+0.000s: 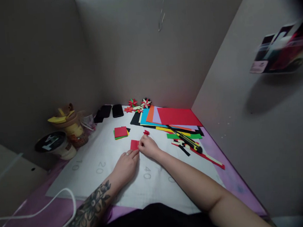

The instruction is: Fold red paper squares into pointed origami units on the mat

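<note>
A small red paper square [134, 144] lies on the white sheet between my hands. My left hand [126, 164] presses on its lower edge, fingers close together. At the paper's right edge is my right hand [148, 146], its fingers bent in a pinch on it. Just beyond the right fingertips sits a small folded red paper piece [146, 132]. To the left is a stack of paper squares [120, 132], red on top with green and yellow beneath. The fingertips partly hide the paper, so any fold there cannot be made out.
Coloured sheets [179, 116] lie at the back right, with a utility knife [188, 141] and paper strips [212, 160] in front. Folded paper stars [132, 102] and a black phone [117, 111] are at the back. Tubs [61, 144] stand left; a white cable [74, 202] crosses front left.
</note>
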Demonstrator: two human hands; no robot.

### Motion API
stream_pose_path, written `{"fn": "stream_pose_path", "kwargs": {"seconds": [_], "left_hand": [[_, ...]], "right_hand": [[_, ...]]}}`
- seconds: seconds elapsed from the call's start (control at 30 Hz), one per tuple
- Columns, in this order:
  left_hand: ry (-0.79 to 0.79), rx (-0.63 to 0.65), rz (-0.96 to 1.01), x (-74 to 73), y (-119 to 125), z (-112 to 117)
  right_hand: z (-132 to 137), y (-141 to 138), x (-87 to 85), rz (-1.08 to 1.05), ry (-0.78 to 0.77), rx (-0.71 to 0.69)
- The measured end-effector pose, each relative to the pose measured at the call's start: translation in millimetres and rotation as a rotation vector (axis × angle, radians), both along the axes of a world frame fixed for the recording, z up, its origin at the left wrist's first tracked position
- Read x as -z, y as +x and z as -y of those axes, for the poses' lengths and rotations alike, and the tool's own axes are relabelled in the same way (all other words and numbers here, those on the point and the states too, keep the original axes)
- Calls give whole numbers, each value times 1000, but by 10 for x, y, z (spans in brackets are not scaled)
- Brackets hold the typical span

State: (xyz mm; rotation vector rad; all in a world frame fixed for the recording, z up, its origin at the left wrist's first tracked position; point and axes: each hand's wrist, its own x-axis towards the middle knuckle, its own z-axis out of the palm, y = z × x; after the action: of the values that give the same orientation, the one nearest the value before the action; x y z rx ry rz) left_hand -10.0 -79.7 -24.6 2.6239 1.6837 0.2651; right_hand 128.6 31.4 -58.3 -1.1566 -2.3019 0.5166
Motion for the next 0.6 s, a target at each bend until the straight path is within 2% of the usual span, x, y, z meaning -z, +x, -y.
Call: {"fn": "stream_pose_path", "kwargs": {"seconds": [0.27, 0.4, 0.6], "left_hand": [[-6, -1, -44, -63, 60, 66], [-5, -18, -59, -56, 80, 81], [0, -22, -59, -7, 56, 88]], "right_hand": [[43, 23, -46, -55, -10, 44], [57, 31, -53, -57, -19, 23], [-1, 58, -18, -155, -80, 73]]}}
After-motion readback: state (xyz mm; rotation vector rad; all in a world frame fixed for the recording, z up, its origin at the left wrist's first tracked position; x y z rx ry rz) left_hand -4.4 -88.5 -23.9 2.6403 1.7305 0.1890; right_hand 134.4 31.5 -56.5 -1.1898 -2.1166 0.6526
